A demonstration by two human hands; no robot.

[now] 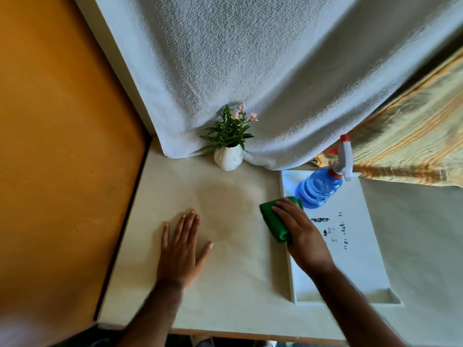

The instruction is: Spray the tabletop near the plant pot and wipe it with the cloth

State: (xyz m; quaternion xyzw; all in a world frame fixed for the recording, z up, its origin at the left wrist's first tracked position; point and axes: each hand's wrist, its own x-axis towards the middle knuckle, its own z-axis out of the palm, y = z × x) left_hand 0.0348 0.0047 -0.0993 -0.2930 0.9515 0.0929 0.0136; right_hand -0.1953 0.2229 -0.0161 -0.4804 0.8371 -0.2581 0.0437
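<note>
A small white plant pot (pixel 228 157) with green leaves and pink flowers stands at the back of the cream tabletop (pixel 225 284). In front of it a darker damp patch (pixel 225 204) spreads over the surface. My right hand (pixel 300 234) presses a folded green cloth (pixel 273 220) flat at the patch's right side, against the tray's left edge. A blue spray bottle (pixel 318 189) with a white and red trigger head stands in the white tray (pixel 363 259), just behind the cloth. My left hand (pixel 181 249) lies flat on the table, fingers spread, holding nothing.
A white towel (pixel 250 71) hangs behind the pot and touches the table. A yellow striped fabric (pixel 413 146) lies at the back right. An orange wall (pixel 62 146) borders the table's left edge. The front edge runs along the bottom.
</note>
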